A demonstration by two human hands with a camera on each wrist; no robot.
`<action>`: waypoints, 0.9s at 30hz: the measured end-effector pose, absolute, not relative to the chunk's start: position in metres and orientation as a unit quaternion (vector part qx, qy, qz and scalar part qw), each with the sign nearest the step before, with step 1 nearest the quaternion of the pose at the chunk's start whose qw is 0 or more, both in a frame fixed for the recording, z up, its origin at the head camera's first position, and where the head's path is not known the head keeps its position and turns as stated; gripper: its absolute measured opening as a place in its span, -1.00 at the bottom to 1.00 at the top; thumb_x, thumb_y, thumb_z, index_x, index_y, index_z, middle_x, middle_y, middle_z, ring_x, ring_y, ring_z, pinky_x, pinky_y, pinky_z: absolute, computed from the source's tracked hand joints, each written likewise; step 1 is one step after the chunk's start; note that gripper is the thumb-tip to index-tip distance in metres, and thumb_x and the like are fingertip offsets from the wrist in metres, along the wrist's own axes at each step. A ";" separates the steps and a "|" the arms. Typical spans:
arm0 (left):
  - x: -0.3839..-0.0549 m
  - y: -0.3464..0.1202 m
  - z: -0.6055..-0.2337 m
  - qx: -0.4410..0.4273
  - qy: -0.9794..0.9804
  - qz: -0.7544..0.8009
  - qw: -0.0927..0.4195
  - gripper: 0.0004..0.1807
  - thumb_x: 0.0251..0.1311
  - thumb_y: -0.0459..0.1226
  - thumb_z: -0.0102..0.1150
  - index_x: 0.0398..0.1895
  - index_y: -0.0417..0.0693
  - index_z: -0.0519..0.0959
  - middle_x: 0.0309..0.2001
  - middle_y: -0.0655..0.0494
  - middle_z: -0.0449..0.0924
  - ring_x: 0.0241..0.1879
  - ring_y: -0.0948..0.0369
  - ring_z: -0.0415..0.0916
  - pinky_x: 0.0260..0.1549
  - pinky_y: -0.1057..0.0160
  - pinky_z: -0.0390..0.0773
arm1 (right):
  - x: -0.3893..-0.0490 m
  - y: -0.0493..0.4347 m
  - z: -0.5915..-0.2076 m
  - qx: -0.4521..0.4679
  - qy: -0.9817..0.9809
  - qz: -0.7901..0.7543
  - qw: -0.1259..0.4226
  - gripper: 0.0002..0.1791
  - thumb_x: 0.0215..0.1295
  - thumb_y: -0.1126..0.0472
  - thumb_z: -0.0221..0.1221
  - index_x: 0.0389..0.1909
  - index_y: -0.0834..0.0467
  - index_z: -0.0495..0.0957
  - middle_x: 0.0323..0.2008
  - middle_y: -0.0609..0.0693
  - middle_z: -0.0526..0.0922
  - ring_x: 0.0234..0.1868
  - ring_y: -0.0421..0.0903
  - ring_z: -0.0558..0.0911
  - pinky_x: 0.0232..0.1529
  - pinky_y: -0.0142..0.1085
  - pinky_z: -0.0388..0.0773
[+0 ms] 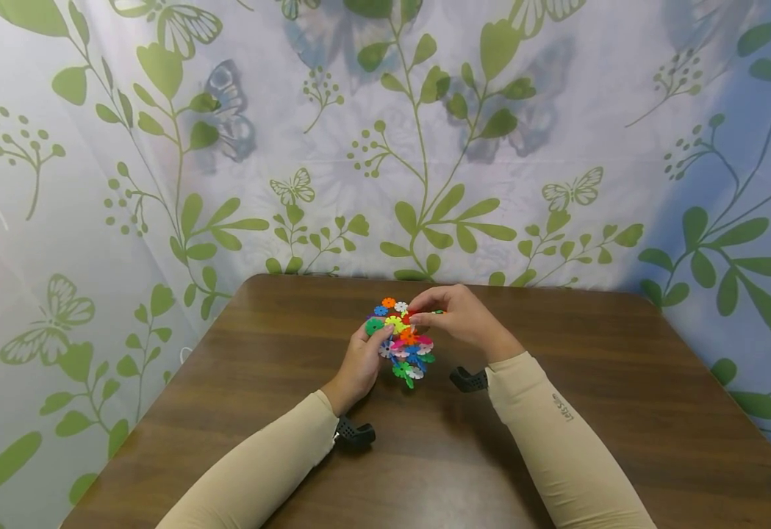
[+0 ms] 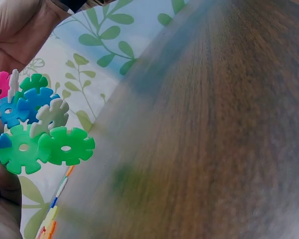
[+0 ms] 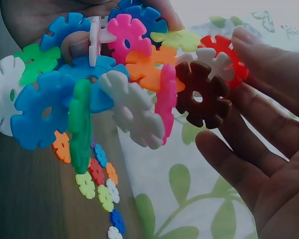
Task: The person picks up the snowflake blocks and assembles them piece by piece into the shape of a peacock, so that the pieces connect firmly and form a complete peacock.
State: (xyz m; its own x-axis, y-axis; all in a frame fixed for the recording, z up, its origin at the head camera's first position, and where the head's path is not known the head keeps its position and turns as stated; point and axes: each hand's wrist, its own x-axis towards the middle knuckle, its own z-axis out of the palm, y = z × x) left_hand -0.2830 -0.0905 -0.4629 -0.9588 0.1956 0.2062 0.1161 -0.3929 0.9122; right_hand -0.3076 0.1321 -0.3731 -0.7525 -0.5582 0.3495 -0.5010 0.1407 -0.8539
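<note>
A cluster of interlocking snowflake discs (image 1: 410,353) in many colours is held above the table. My left hand (image 1: 356,365) grips the cluster from the left, its thumb over the near side; in the right wrist view it shows behind the discs. From the other side my right hand (image 1: 461,319) pinches a red disc (image 3: 224,55) at the cluster's edge between thumb and fingers. Close beside this disc are a brown disc (image 3: 203,94) and a white one. Two green discs (image 2: 70,146) stick out at the end seen in the left wrist view.
Several loose discs (image 3: 97,172) lie on the brown wooden table (image 1: 226,367) beyond the cluster. Black curved wrist mounts (image 1: 355,435) stick out below both sleeves. A curtain (image 1: 332,206) with green leaves and butterflies hangs behind the table's far edge.
</note>
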 end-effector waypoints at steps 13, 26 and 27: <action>-0.283 -0.093 -0.465 0.177 0.584 0.792 0.011 -0.75 0.63 -0.22 0.07 0.07 -0.27 0.51 -0.05 -0.09 0.65 -0.05 0.10 0.69 0.07 0.11 0.65 | -0.311 0.136 -0.378 -0.360 0.751 -0.552 0.054 -0.82 0.48 0.32 0.30 0.01 0.24 0.77 -0.20 0.11 0.79 -0.25 0.17 0.76 -0.10 0.02 0.73; -0.282 -0.095 -0.464 0.207 0.635 0.744 -0.008 -0.71 0.65 -0.17 0.04 0.05 -0.28 0.50 -0.07 -0.04 0.55 -0.06 0.09 0.62 0.03 0.20 0.64 | -0.311 0.134 -0.378 -0.309 0.775 -0.546 0.077 -0.83 0.45 0.27 0.35 -0.05 0.22 0.81 -0.23 0.09 0.81 -0.25 0.12 0.75 -0.09 -0.09 0.72; -0.282 -0.096 -0.465 0.209 0.642 0.737 -0.010 -0.72 0.65 -0.17 0.04 0.04 -0.26 0.50 -0.08 -0.05 0.55 -0.07 0.09 0.61 0.01 0.21 0.64 | -0.311 0.133 -0.378 -0.305 0.776 -0.546 0.078 -0.83 0.45 0.27 0.36 -0.05 0.23 0.81 -0.22 0.09 0.81 -0.25 0.12 0.75 -0.09 -0.10 0.72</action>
